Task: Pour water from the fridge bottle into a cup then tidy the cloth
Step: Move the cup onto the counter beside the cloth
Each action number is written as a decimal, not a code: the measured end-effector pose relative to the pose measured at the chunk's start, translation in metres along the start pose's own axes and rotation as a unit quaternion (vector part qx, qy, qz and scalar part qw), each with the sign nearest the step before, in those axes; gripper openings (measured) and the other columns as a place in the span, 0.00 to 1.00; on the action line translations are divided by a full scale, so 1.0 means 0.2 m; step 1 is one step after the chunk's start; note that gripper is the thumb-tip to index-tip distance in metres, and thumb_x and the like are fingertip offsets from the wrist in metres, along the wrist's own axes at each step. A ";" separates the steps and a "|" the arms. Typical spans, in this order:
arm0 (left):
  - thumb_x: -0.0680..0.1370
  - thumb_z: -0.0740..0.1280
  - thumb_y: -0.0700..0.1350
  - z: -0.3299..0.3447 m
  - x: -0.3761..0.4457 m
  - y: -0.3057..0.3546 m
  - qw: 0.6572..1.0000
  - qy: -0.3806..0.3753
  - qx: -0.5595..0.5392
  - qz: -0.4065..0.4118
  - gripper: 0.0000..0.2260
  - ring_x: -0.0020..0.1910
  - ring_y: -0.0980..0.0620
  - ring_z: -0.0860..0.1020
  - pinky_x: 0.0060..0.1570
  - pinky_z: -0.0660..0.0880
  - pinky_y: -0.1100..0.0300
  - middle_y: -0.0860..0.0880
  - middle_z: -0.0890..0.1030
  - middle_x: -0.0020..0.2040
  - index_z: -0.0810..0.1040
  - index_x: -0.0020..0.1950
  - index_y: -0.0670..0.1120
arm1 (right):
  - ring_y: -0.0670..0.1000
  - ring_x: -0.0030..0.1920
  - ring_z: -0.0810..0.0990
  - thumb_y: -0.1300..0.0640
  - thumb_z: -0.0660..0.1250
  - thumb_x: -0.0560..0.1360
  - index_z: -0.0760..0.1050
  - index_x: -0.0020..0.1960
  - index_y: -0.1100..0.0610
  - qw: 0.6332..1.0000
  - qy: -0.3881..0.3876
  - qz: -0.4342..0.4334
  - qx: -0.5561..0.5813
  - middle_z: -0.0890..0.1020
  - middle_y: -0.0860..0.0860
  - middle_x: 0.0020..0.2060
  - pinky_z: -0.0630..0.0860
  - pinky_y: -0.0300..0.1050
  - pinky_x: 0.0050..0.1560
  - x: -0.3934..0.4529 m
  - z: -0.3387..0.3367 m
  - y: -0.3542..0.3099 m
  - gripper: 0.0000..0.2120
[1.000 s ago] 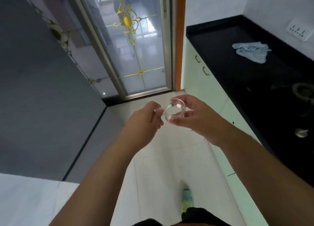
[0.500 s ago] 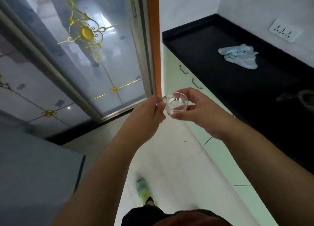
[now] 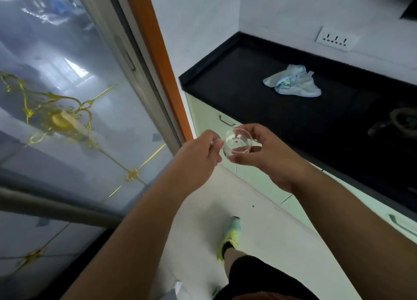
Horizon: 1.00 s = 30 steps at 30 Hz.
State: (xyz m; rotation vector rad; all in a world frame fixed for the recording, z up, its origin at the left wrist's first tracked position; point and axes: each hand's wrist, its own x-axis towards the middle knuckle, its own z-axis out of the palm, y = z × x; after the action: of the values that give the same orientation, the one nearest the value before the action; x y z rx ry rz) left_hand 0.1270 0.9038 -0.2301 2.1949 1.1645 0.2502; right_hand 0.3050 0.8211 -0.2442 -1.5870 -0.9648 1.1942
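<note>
A small clear glass cup (image 3: 238,145) with a little water in it is held in the air above the floor, in front of the cabinets. My left hand (image 3: 198,155) pinches its handle on the left side. My right hand (image 3: 264,153) wraps thumb and fingers around the cup's body from the right. A crumpled pale blue cloth (image 3: 293,82) lies on the black countertop (image 3: 237,85), well beyond the cup to the upper right. No bottle is in view.
A glass sliding door (image 3: 79,96) with gold ornament and an orange frame stands to the left. Pale green cabinet fronts (image 3: 216,119) with handles run below the counter. A stove burner (image 3: 404,121) sits at the right edge. A wall socket (image 3: 336,41) is above the counter.
The view has swung right and closer to the counter while I walk; the cloth looks nearer. Both hands keep the same hold on the cup.
</note>
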 end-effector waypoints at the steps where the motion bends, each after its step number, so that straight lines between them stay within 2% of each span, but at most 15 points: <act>1: 0.87 0.57 0.55 -0.01 0.08 -0.02 1.000 -0.003 0.000 0.001 0.10 0.43 0.57 0.82 0.47 0.82 0.60 0.56 0.83 0.44 0.74 0.59 0.53 | 0.48 0.55 0.87 0.60 0.82 0.70 0.77 0.64 0.43 1.000 0.005 0.001 0.000 0.84 0.43 0.57 0.81 0.54 0.65 0.06 -0.01 0.00 0.28; 3: 0.87 0.57 0.55 -0.03 0.22 -0.04 1.000 -0.003 0.002 0.006 0.09 0.42 0.57 0.82 0.45 0.81 0.62 0.56 0.83 0.42 0.75 0.58 0.53 | 0.49 0.57 0.86 0.59 0.83 0.68 0.76 0.65 0.43 1.000 0.012 -0.001 -0.002 0.84 0.43 0.58 0.82 0.55 0.64 0.21 -0.02 0.00 0.31; 6: 0.87 0.58 0.55 -0.07 0.45 -0.09 1.000 -0.010 -0.003 0.003 0.11 0.42 0.58 0.82 0.48 0.82 0.59 0.55 0.83 0.43 0.75 0.60 0.52 | 0.51 0.58 0.85 0.61 0.84 0.67 0.77 0.64 0.42 1.000 0.028 -0.005 -0.008 0.84 0.45 0.58 0.82 0.58 0.63 0.46 -0.04 -0.01 0.31; 11: 0.87 0.57 0.55 -0.12 0.80 -0.20 0.999 -0.032 0.000 -0.003 0.11 0.45 0.57 0.83 0.50 0.83 0.57 0.55 0.82 0.44 0.74 0.62 0.51 | 0.49 0.60 0.84 0.63 0.82 0.68 0.77 0.63 0.43 1.000 0.028 0.000 -0.011 0.84 0.46 0.58 0.82 0.54 0.62 0.82 -0.07 -0.03 0.29; 15: 0.87 0.57 0.54 -0.11 1.05 -0.30 0.999 -0.045 0.013 0.006 0.10 0.43 0.56 0.83 0.48 0.80 0.61 0.57 0.81 0.43 0.73 0.61 0.51 | 0.47 0.59 0.84 0.63 0.81 0.69 0.77 0.64 0.44 0.999 0.029 0.025 -0.013 0.84 0.45 0.58 0.81 0.48 0.57 1.05 -0.09 -0.03 0.29; 18: 0.87 0.57 0.55 -0.09 1.26 -0.38 0.998 -0.055 0.017 0.015 0.11 0.43 0.57 0.83 0.51 0.81 0.59 0.58 0.81 0.43 0.74 0.61 0.51 | 0.47 0.58 0.84 0.63 0.81 0.69 0.76 0.64 0.45 0.998 0.048 0.033 -0.022 0.84 0.45 0.57 0.82 0.50 0.60 1.23 -0.11 -0.01 0.29; 22: 0.87 0.57 0.55 -0.09 1.55 -0.46 0.995 -0.101 0.002 0.020 0.10 0.44 0.60 0.82 0.48 0.80 0.59 0.56 0.82 0.44 0.73 0.59 0.51 | 0.49 0.57 0.85 0.63 0.82 0.68 0.77 0.63 0.44 0.995 0.081 0.047 -0.024 0.85 0.46 0.56 0.83 0.56 0.61 1.48 -0.14 0.03 0.29; 26: 0.87 0.57 0.53 -0.08 1.83 -0.56 0.992 -0.112 -0.002 0.063 0.09 0.41 0.61 0.82 0.45 0.80 0.61 0.56 0.83 0.43 0.74 0.57 0.51 | 0.46 0.53 0.87 0.61 0.83 0.67 0.77 0.62 0.46 0.991 0.120 0.046 -0.046 0.87 0.46 0.53 0.84 0.51 0.60 1.70 -0.16 0.04 0.28; 30: 0.88 0.57 0.52 -0.08 2.11 -0.64 0.986 -0.142 -0.026 0.083 0.09 0.44 0.59 0.84 0.51 0.84 0.54 0.55 0.84 0.44 0.74 0.58 0.50 | 0.45 0.54 0.86 0.60 0.84 0.66 0.77 0.62 0.45 0.984 0.154 0.061 -0.061 0.86 0.45 0.53 0.82 0.53 0.62 1.94 -0.17 0.04 0.29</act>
State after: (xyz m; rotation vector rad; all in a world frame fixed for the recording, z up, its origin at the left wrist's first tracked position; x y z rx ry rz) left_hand 0.2819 1.2991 -0.3470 2.1967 0.8127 0.0342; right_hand 0.4269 1.1744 -0.3522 -1.8859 -0.7608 0.9467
